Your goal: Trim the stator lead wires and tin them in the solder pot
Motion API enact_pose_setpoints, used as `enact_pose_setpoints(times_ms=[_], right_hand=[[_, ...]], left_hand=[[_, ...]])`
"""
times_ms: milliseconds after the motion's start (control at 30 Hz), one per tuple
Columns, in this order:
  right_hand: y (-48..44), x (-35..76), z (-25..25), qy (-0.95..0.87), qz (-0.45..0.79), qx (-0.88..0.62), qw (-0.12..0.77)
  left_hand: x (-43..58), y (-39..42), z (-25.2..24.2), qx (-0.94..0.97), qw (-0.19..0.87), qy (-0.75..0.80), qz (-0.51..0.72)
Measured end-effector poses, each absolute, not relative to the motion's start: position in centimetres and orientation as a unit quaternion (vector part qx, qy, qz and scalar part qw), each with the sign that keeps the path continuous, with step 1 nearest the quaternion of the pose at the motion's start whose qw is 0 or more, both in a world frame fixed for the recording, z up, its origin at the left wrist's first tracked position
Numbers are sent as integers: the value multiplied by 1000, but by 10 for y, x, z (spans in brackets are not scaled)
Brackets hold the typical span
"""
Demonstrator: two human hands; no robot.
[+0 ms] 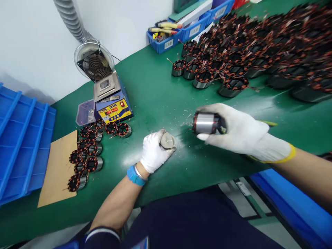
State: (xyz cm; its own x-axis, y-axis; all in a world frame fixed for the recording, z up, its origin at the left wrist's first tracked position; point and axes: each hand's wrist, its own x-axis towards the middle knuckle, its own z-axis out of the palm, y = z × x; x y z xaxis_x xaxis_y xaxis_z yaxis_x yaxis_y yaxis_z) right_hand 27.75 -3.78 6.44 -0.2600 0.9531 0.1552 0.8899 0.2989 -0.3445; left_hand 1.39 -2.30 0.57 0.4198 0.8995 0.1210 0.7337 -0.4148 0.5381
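Observation:
My left hand, in a white glove, is closed around a small round greyish cup with something pale and shiny inside. The cup is low over the green bench, and I cannot tell whether it rests there. My gloved right hand grips a motor stator on its side, steel body and copper windings showing. Part of the stator is hidden by the fingers and slightly blurred. The two hands are apart, the right one farther right and a little higher in the view.
Many wound stators crowd the right rear of the bench. Several more stators stand at left, beside brown cardboard. Behind them are a solder pot and fume hose. A blue tool bin sits at the back.

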Motion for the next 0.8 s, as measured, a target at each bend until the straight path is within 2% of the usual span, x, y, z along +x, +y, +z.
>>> enact_pose_setpoints(times_ms=[167,267,500,633,800], right_hand=[[-40,253,76,-907,-88,-409,52],[-40,235,76,-914,-145,-377,40],[-35,221,82,-924,-102,-367,5],[-42,222,81,-918,-133,-373,13],[-48,223,75,-912,-115,-393,26]], left_hand=[[14,-24,1,818,193,498,216],[14,-23,-1,817,186,495,230],[14,-23,1,813,189,504,224],[15,-23,0,812,184,508,221],[15,-24,-1,816,179,500,228]])
